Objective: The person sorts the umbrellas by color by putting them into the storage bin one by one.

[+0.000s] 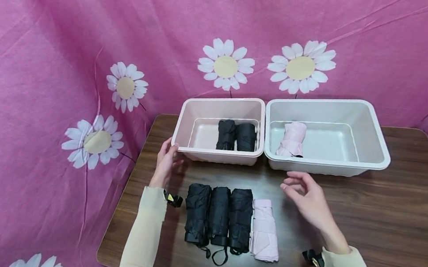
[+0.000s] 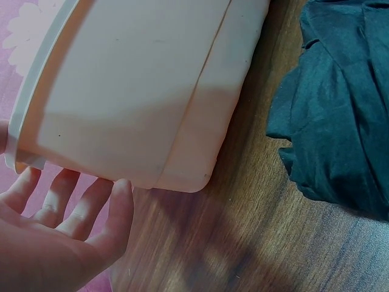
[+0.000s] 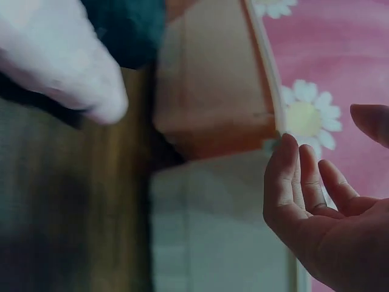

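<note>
At its front left corner, my left hand (image 1: pixel 165 163) grips the pale pink bin (image 1: pixel 217 153), thumb at the rim and fingers against the outside. Two black folded umbrellas (image 1: pixel 226 135) lie inside that bin. My right hand (image 1: pixel 306 198) hovers in front of the white bin (image 1: pixel 326 162), fingers loosely bent and holding nothing. Inside the white bin, on its left side, is a pink folded umbrella (image 1: pixel 292 138). On the table a row holds three black folded umbrellas (image 1: pixel 219 214) with wrist loops and, at its right end, another pink folded umbrella (image 1: pixel 265 231).
Both bins stand side by side at the back of the brown wooden table (image 1: pixel 401 205). Behind them hangs a pink cloth (image 1: pixel 163 25) with white daisies. Each wrist wears a strapped camera.
</note>
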Motion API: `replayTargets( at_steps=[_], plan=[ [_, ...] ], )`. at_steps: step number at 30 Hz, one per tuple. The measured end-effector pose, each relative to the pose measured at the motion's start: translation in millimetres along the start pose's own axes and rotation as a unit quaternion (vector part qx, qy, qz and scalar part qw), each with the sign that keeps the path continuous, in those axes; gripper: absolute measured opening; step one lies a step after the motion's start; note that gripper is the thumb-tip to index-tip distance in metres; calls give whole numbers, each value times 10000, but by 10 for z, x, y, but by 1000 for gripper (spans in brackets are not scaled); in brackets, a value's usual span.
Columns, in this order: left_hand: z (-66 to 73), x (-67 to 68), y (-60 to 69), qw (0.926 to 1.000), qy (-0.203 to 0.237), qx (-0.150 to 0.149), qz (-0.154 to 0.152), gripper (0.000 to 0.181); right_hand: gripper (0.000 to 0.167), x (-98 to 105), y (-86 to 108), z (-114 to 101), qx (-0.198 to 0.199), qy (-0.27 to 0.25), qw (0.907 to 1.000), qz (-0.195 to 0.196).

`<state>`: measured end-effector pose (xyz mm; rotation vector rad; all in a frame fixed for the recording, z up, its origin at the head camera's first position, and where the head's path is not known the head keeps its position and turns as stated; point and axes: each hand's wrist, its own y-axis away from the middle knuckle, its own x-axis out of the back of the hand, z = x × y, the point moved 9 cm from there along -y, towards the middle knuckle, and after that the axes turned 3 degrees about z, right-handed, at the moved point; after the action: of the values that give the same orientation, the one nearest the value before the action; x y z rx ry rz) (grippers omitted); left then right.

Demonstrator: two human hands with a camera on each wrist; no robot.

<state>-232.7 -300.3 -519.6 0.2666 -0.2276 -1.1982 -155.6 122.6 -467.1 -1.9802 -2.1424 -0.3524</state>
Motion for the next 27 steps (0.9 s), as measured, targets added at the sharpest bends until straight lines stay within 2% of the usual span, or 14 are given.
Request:
replayTargets(
  at_steps=[6,9,13,19,27],
  plan=[
    [7,-9,5,10000,7,-20,-25,45,50,-252,124,285,-352,469,9977,-346],
    [8,-9,9,10000,1,6,-21,45,61,-407,218,459,-648,833,9931,-502],
    [16,-5,22,10000,-38,6,-6,44,72,-582,373,622,-846,1370,9851,-600],
    [32,3,18,10000,-1,-82,-3,46,85,-726,560,760,-997,1667,9789,-639],
    [26,1,10,10000,-44,-90,2,47,94,-788,632,824,-1171,1871,9721,-795]
  ],
)
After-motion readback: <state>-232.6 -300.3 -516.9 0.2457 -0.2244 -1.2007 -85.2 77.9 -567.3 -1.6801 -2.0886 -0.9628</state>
